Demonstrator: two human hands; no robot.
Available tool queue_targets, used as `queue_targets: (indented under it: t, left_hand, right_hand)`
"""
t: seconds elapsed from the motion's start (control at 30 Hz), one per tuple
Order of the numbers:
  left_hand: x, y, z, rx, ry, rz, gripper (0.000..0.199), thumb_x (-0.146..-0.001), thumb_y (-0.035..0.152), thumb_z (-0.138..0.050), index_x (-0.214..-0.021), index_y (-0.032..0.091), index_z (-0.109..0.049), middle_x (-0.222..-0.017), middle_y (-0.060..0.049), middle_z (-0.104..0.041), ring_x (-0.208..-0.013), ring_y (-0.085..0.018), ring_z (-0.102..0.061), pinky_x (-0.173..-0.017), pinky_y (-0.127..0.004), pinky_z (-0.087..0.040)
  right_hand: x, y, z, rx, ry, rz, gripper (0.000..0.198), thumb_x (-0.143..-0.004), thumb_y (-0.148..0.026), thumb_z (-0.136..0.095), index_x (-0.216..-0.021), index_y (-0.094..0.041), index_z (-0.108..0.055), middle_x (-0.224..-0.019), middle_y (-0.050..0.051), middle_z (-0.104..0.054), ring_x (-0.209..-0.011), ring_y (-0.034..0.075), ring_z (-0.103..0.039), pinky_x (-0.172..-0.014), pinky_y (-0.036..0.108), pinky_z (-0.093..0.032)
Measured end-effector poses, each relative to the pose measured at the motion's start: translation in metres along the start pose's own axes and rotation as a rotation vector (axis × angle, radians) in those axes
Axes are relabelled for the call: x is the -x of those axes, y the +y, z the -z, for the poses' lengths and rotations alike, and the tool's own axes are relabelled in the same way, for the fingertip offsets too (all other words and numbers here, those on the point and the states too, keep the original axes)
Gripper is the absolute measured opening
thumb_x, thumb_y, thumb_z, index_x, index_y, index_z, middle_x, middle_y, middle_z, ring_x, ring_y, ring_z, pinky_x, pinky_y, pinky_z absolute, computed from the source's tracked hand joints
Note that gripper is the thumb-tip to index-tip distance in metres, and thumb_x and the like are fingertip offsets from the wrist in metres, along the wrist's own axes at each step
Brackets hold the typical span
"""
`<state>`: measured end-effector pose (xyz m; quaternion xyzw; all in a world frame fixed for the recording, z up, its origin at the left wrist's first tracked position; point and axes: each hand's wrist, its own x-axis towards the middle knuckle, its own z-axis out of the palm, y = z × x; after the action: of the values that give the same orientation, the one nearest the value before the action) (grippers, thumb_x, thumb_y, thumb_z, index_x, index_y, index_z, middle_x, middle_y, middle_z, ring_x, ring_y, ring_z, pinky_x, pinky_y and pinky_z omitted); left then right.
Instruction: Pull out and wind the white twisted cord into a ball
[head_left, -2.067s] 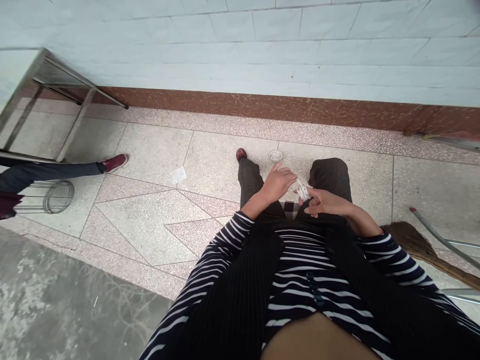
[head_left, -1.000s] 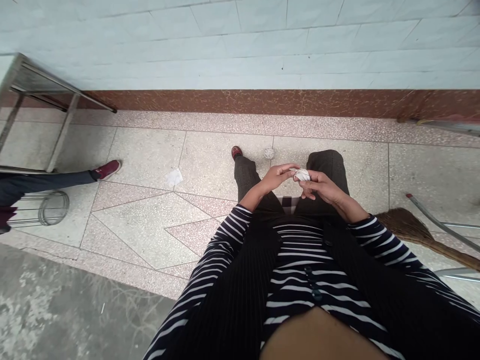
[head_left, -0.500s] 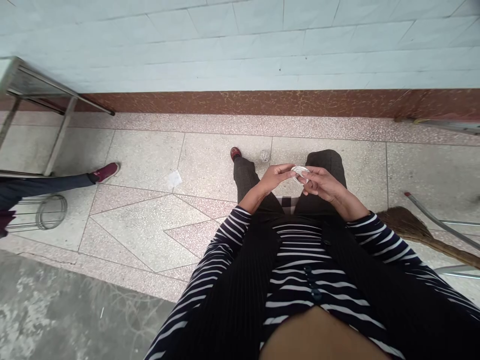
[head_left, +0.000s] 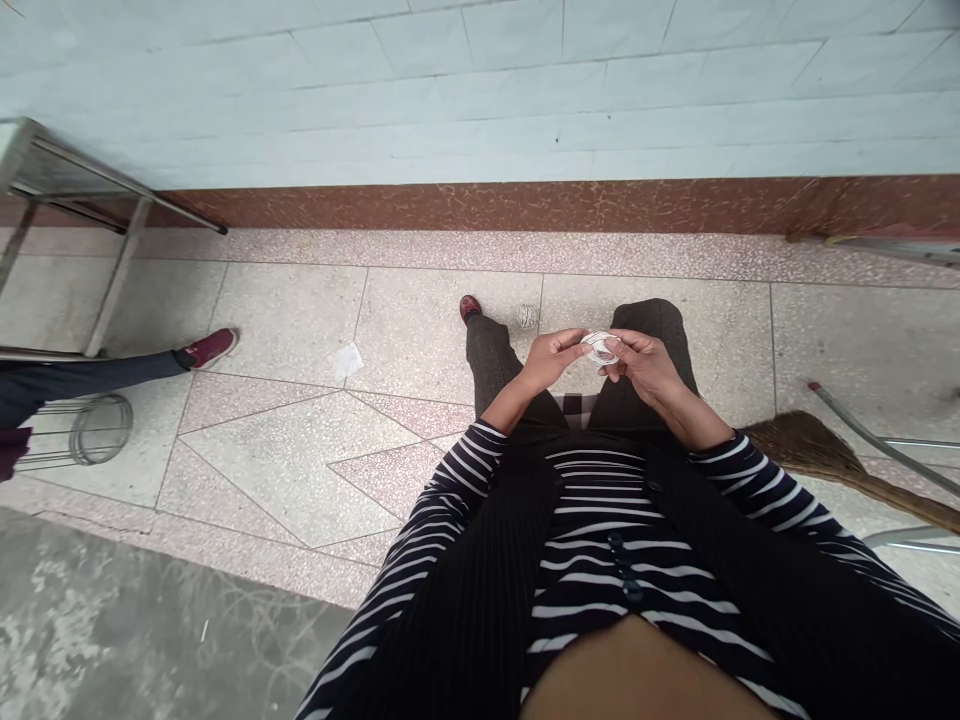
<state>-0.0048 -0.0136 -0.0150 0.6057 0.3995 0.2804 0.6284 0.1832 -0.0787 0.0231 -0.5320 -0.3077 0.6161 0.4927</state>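
Observation:
Above my lap, a small round coil of white cord [head_left: 600, 347] is held between both hands. My left hand [head_left: 553, 360] pinches its left side between thumb and fingers. On the other side, my right hand [head_left: 645, 365] grips the coil with its thumb on top and fingers curled beneath. Just past my knees, a ball of similar white-and-dark cord [head_left: 527, 316] lies on the floor. Whether a strand links ball and coil is too fine to tell.
A broom [head_left: 810, 445] and a metal-legged chair [head_left: 862, 425] are on my right. To the left sit a person's leg and red shoe [head_left: 211, 347], a wire stool frame [head_left: 101, 430] and a metal table [head_left: 124, 270]. White paper [head_left: 348, 359] lies on the tiles; a wall stands ahead.
My right hand's fingers have shifted slightly around the coil, with the lower fingers drawn in. The coil stays between both hands, and my left hand is nearly unchanged.

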Motion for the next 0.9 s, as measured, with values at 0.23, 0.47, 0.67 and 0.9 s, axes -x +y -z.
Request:
queue_targets:
  t: [0.23, 0.47, 0.67, 0.9]
  left_hand:
    - [0.001, -0.001, 0.007, -0.064, 0.026, -0.024, 0.04, -0.091, 0.053, -0.081, -0.107, 0.016, -0.083, -0.1, -0.004, -0.081, -0.1, -0.022, -0.073, -0.094, -0.032, -0.055]
    - [0.003, 0.002, 0.014, -0.007, -0.107, -0.011, 0.046, -0.091, 0.058, -0.08, -0.11, 0.015, -0.082, -0.096, -0.005, -0.08, -0.092, -0.019, -0.075, -0.091, -0.031, -0.057]
    - [0.001, 0.02, 0.044, -0.192, -0.125, -0.039, 0.038, -0.097, 0.052, -0.072, -0.09, 0.016, -0.081, -0.082, -0.004, -0.078, -0.083, -0.017, -0.074, -0.086, -0.028, -0.056]
    - [-0.024, 0.028, 0.036, -0.174, -0.082, -0.13, 0.029, -0.1, 0.039, -0.068, -0.093, 0.015, -0.083, -0.091, -0.005, -0.082, -0.092, -0.018, -0.075, -0.095, -0.029, -0.055]
  right_hand:
    - [-0.001, -0.007, 0.004, -0.155, -0.095, -0.236, 0.064, -0.075, -0.074, -0.093, -0.103, -0.02, -0.073, -0.081, 0.002, -0.073, -0.056, 0.012, -0.062, -0.061, 0.033, -0.067]
    - [-0.003, 0.0, 0.01, -0.178, -0.099, -0.264, 0.059, -0.058, -0.052, -0.109, -0.092, -0.02, -0.073, -0.075, 0.001, -0.073, -0.054, 0.01, -0.06, -0.063, 0.031, -0.067]
    - [0.003, -0.009, 0.014, -0.136, -0.103, -0.264, 0.057, -0.053, -0.05, -0.111, -0.084, -0.018, -0.077, -0.067, -0.002, -0.068, -0.052, 0.008, -0.058, -0.057, 0.029, -0.065]
    - [0.014, -0.024, 0.0, -0.026, -0.196, -0.141, 0.054, -0.061, -0.057, -0.107, -0.083, -0.016, -0.079, -0.071, 0.001, -0.069, -0.053, 0.011, -0.06, -0.051, 0.029, -0.064]
